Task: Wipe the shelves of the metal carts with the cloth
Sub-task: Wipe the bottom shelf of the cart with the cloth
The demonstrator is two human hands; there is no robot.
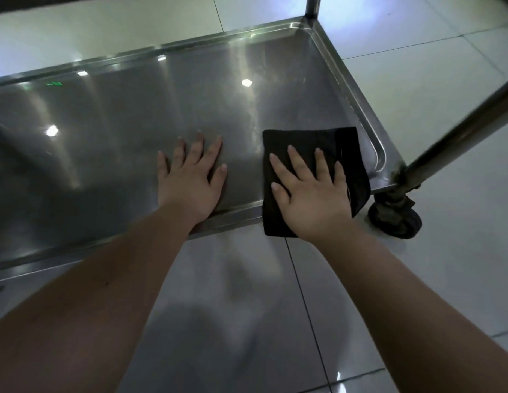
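The bottom shelf [105, 123] of the metal cart fills the left and middle of the view, a shallow steel tray with a raised rim, its sheen picking up spots of ceiling light.

The left forearm comes in from the lower left corner and runs up and to the right across the near rim. The left hand [190, 180] lies palm down on the bare steel just inside that rim, fingers straight and slightly spread, pointing away from the person, the thumb out to the right. It holds nothing.

Just beside it, to the right, a folded black cloth [340, 146] lies near the shelf's front right corner. Its far part rests flat on the steel, and its near edge hangs over the front rim above the floor.

The right forearm reaches in from the lower right corner. The right hand [309, 191] presses flat on the cloth, palm down, fingers straight and fanned, thumb out to the left toward the other hand. The fingers do not curl round the fabric.

Right of the cloth, a slanted steel leg [459, 129] meets the shelf corner above a dark caster wheel [394, 219], which stands on the pale tiled floor [431, 80]. Another upright post [312, 7] rises from the far right corner.
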